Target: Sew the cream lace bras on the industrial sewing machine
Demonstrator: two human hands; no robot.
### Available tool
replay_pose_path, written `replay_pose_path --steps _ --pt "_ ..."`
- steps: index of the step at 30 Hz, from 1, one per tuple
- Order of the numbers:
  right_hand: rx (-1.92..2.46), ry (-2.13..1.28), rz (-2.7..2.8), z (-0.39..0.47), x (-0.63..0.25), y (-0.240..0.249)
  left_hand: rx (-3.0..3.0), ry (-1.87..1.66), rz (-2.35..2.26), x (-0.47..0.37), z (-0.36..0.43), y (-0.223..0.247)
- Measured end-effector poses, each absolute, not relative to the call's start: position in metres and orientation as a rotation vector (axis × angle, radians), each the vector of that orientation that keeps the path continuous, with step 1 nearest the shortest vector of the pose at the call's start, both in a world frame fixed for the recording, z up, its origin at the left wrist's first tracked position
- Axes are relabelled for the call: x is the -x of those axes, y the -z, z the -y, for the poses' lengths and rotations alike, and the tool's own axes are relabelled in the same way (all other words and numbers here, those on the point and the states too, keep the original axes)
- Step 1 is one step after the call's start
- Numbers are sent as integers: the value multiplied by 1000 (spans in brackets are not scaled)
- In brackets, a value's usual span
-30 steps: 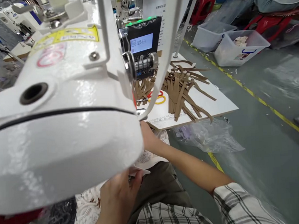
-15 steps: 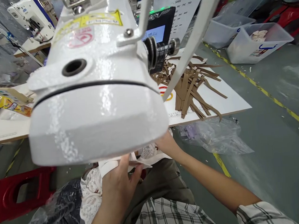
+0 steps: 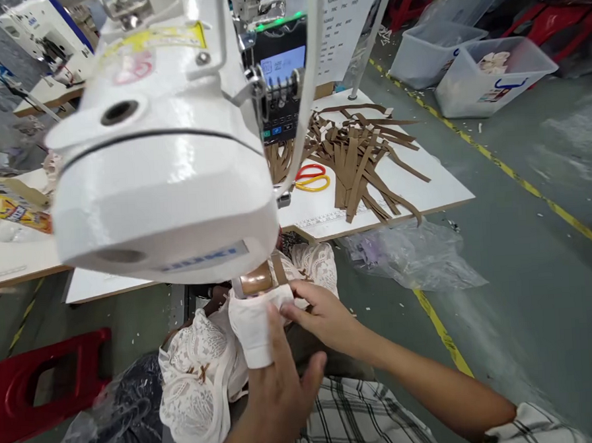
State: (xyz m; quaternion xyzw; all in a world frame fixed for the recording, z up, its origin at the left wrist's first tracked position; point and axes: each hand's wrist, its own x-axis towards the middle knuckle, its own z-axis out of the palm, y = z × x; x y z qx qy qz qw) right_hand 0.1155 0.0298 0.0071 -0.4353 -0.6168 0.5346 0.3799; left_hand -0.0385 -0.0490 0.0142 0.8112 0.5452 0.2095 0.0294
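Closely bent to the work, a person in a plaid shirt [image 3: 360, 416] handles a white fabric band [image 3: 249, 333] just below the overhanging head of a white sewing machine [image 3: 166, 208]. The right-hand grip [image 3: 328, 319] pinches the band's right edge between thumb and fingers, beside a copper-coloured metal part [image 3: 257, 281]. The left-hand grip [image 3: 280, 391] is loose, its fingers stretched flat against the band and its thumb spread wide. The band hangs over the person's lap, in front of the metal part. To its left drape white lace cups [image 3: 195, 385] with small brown bows; another lace cup [image 3: 321, 266] shows beyond the right-hand grip.

Behind, on the white bench [image 3: 433, 191], brown strips [image 3: 355, 169] lie in a tangled heap, with scissors [image 3: 313, 177] with one red and one yellow handle just to their left. A lit control panel [image 3: 283, 77] stands beside the machine. On the floor to the right sit two clear plastic bins [image 3: 492, 82], past a line of yellow tape [image 3: 522, 184]; a crumpled plastic bag [image 3: 411, 255] shows below the bench's front edge. At far left is a red stool [image 3: 88, 371], near a dark bundle in clear plastic [image 3: 134, 408].
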Motion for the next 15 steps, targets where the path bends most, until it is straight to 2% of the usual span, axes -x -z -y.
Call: replay_pose_path --steps 4,7,9,11,13,15 --pt "1105 -1526 1371 -14 -127 -3 -2247 -594 -1390 42 67 -14" --pt "1047 -1636 1362 -12 -136 -3 -2117 -733 -1309 58 57 -27" --pt "969 -1710 1421 -12 -139 -5 -2194 -865 -1283 64 44 -39" --pt "886 -1742 1550 -13 -139 -9 -2331 -829 -1179 65 32 -49" --pt "814 -1684 1790 -13 -139 -14 -2429 -667 -1095 63 20 -53" --pt "797 -1406 2140 -14 -139 -16 -2414 -496 -1192 61 11 -48"
